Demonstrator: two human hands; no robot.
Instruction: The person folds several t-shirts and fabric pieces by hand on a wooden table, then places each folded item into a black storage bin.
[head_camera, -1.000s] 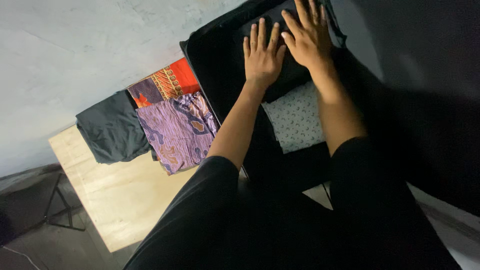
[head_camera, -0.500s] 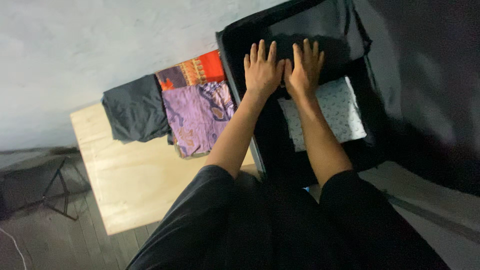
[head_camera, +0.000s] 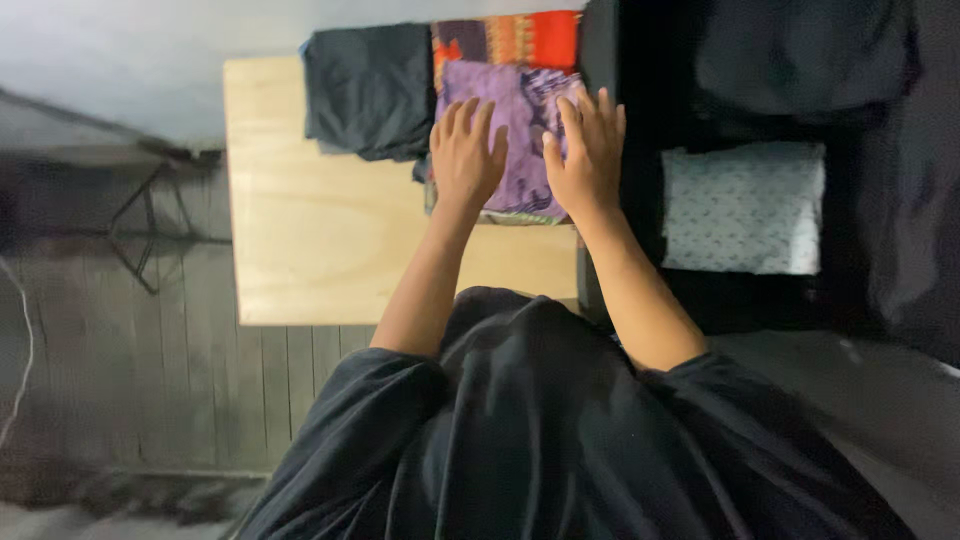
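An open black suitcase (head_camera: 640, 200) lies at the right edge of the worktop (head_camera: 330, 250); inside it sit a folded white patterned cloth (head_camera: 745, 205) and, beyond that, a dark folded garment (head_camera: 800, 65). At the far edge of the worktop a folded purple patterned cloth (head_camera: 520, 120) lies between a dark grey folded garment (head_camera: 370, 90) and the suitcase, with an orange patterned cloth (head_camera: 520, 40) behind it. The left hand (head_camera: 465, 160) and right hand (head_camera: 588, 160) rest flat on the purple cloth, fingers spread, gripping nothing
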